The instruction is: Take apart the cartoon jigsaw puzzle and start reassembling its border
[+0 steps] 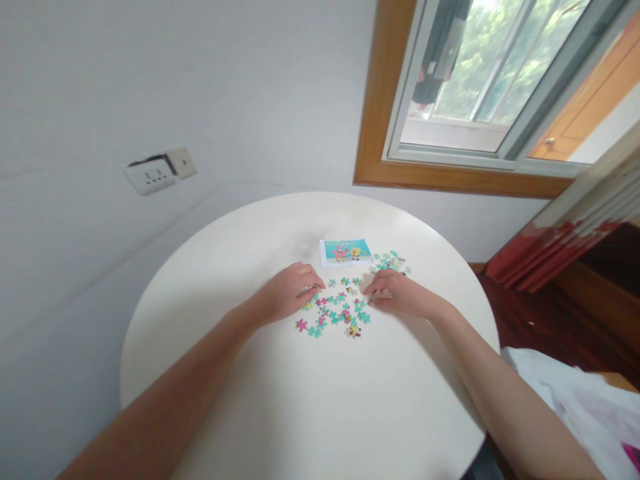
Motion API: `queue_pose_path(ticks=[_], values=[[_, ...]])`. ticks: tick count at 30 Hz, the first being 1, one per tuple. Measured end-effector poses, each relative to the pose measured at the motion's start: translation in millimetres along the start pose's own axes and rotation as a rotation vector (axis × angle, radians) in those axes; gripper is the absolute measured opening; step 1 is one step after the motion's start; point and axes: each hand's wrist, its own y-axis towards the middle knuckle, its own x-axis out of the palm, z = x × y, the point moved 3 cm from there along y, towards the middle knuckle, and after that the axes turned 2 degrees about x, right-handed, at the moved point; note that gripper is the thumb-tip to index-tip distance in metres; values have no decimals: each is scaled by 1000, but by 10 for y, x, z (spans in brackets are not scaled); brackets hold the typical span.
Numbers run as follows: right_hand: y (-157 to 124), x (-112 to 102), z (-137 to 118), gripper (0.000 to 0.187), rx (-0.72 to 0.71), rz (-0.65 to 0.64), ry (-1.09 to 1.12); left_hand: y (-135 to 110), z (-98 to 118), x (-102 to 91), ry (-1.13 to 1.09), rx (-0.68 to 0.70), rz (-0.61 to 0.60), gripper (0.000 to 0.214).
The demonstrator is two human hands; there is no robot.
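Note:
Several small teal, pink and yellow jigsaw pieces (334,315) lie scattered on a round white table (280,400). My left hand (287,292) rests at the left edge of the scatter, fingers curled with the tips pinched over a piece I cannot make out. My right hand (397,293) rests at the right edge, fingers curled down onto the pieces. A second small cluster of pieces (391,262) lies just beyond my right hand. A small picture card (345,251) with a teal cartoon image lies behind the scatter.
The table stands against a white wall with a loose socket plate (150,175). A wood-framed window (480,100) is at upper right. A red and cream curtain (565,233) hangs at right over a dark wooden floor. White cloth (575,400) lies at lower right.

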Motion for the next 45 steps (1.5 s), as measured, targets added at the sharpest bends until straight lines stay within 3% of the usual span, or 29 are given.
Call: queue_pose_path(ticks=[9,18,25,30,34,40,45], values=[[4,13,9,19,12,-3,52,-2,13,-24,-33,-8,-2,22],[-1,23,12,18,47,45,95,-51,129,-143,-203,-32,-180,15],[2,31,39,15,55,54,93,-67,186,-107,-253,-19,-273,13],[37,29,9,15,19,111,6,-83,194,-127,-280,-23,-315,17],[80,59,-203,19,-100,226,-80,-100,189,-163,-344,-101,-357,20],[74,242,-537,18,-279,126,-28,-134,198,-206,-335,-246,-444,18],[68,246,-403,29,-226,130,-78,-146,230,-251,-324,-283,-468,17]])
